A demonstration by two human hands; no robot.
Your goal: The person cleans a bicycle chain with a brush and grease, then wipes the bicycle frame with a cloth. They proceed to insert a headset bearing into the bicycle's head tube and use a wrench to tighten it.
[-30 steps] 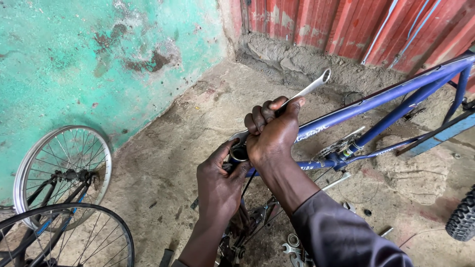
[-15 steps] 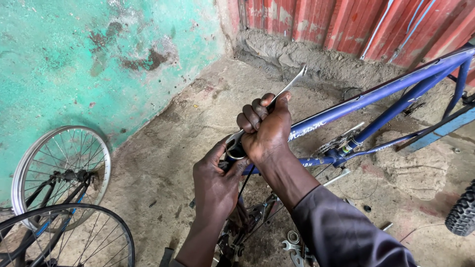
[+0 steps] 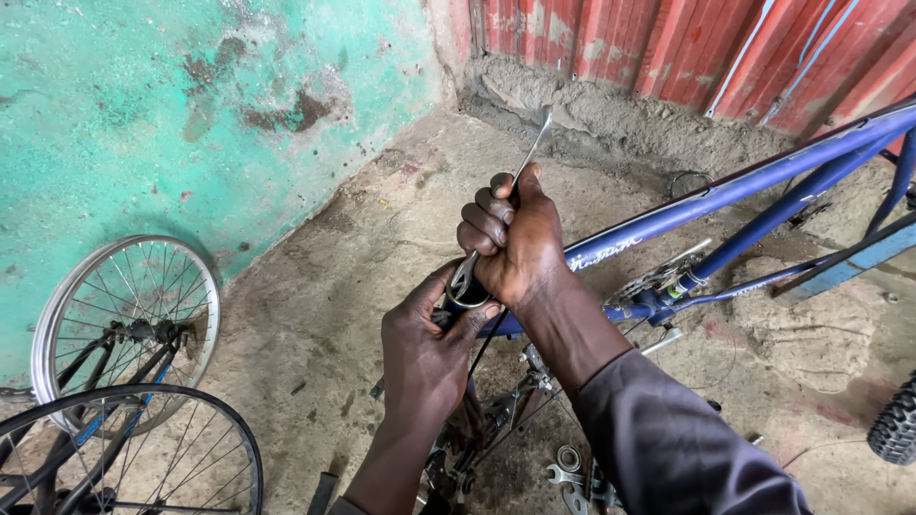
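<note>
A blue bicycle frame (image 3: 725, 195) lies upside down across the dirt floor. My right hand (image 3: 515, 238) is closed around a long silver wrench (image 3: 530, 148), whose lower end sits on a round black fitting (image 3: 468, 298) at the end of the frame's tube. The wrench's free end points up and away toward the wall. My left hand (image 3: 425, 353) grips the tube just below that fitting, thumb against it. A thin black cable (image 3: 485, 345) runs down from the fitting between my arms.
A bare spoked rim (image 3: 124, 315) leans on the green wall at left, with a tyred wheel (image 3: 134, 458) in front of it. Red corrugated sheeting (image 3: 687, 48) stands behind. Small metal parts (image 3: 571, 467) lie near my right sleeve. A knobby tyre (image 3: 895, 429) shows at right.
My right hand has swung the wrench anticlockwise: its free end pointed up-right toward the frame a second ago and now stands nearly upright. My left hand has stayed on the tube.
</note>
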